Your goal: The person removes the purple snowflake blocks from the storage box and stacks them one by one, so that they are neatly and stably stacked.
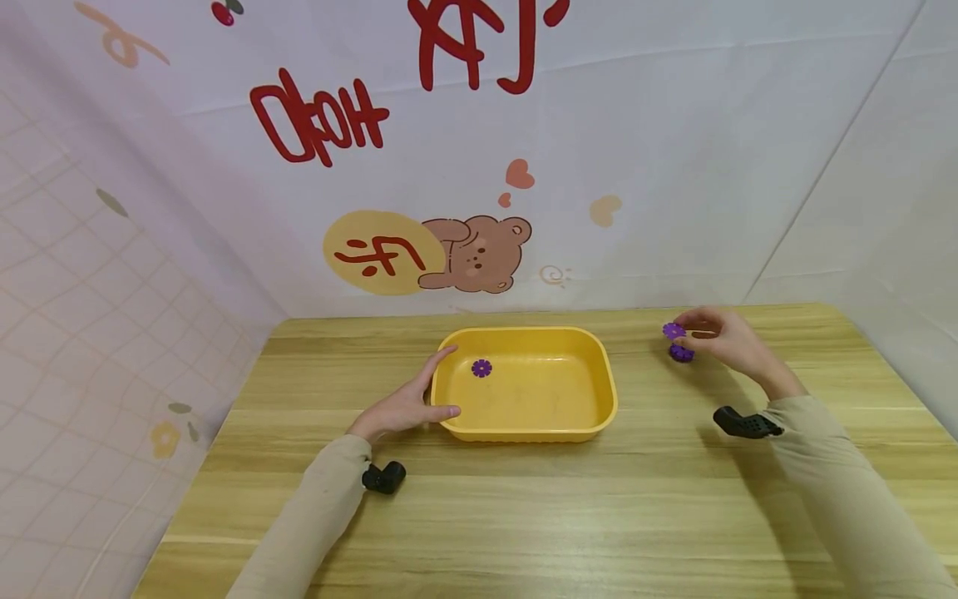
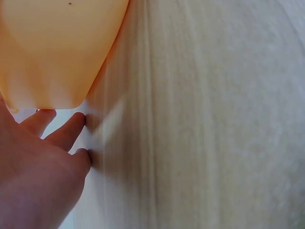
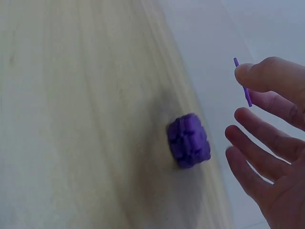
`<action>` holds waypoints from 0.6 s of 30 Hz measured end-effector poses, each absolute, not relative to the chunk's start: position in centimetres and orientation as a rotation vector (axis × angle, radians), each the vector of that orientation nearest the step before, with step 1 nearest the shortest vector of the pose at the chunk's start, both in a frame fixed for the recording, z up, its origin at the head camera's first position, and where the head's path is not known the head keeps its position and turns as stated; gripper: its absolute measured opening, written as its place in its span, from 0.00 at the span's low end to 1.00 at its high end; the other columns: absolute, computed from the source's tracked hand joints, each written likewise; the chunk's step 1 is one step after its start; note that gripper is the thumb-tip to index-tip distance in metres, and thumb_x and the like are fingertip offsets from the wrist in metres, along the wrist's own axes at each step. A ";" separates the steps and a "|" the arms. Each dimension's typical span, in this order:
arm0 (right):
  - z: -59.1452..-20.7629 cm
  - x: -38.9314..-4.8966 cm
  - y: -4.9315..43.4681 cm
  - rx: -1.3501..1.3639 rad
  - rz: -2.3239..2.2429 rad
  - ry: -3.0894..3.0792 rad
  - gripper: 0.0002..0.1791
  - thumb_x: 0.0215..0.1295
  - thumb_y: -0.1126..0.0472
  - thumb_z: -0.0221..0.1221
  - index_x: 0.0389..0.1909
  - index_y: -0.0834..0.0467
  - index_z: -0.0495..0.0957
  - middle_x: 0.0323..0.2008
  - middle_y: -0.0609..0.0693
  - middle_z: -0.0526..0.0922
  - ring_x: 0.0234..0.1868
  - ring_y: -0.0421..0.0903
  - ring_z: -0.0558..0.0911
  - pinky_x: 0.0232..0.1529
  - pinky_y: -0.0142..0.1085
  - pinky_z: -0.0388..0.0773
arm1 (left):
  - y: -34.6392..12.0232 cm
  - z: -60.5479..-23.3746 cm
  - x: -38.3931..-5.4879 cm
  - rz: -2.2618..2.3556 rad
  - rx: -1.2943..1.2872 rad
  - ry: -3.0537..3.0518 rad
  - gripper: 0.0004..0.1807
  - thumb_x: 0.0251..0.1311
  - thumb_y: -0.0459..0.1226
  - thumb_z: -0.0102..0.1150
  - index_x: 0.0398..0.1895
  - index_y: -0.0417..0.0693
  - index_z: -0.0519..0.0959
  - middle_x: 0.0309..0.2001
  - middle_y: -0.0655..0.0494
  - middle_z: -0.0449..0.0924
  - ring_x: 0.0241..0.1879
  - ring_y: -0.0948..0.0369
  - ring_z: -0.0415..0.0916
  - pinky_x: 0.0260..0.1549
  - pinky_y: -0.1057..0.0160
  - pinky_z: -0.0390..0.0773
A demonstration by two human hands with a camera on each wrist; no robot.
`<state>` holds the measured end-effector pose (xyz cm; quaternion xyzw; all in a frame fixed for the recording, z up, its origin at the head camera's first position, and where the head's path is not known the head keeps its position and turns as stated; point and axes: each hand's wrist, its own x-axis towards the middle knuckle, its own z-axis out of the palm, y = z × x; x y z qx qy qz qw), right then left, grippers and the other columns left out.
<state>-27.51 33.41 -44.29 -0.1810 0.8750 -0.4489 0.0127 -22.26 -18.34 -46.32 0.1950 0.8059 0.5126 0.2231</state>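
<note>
A yellow plastic basin (image 1: 524,434) stands on the table, with one purple notched disc (image 1: 481,368), shaped like a snowflake building piece, lying inside near its left end. My left hand (image 1: 407,408) holds the basin's left end, thumb over the near corner of the rim and a finger at the far corner. In the left wrist view other fingers lie low outside the basin wall. Off to the right, my right hand (image 1: 729,339) pinches another purple notched disc (image 1: 674,331) between thumb and finger. Just below it a stack of purple discs (image 3: 188,140) rests on the table.
The wood-grain table (image 1: 539,516) ends at a back wall covered with a white printed cloth (image 1: 674,125). Another cloth (image 1: 97,333) hangs at the left side. Black camera mounts sit at both wrists.
</note>
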 end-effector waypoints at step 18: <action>-47.6 -27.1 35.3 -0.554 -1.511 2.675 0.17 0.62 0.70 0.63 0.50 0.75 0.75 0.47 0.67 0.79 0.45 0.31 0.79 0.42 0.23 0.76 | -18.2 -46.3 -22.1 1.443 0.435 2.192 0.54 0.57 0.40 0.69 0.74 0.82 0.42 0.76 0.53 0.32 0.69 0.52 0.52 0.68 0.51 0.52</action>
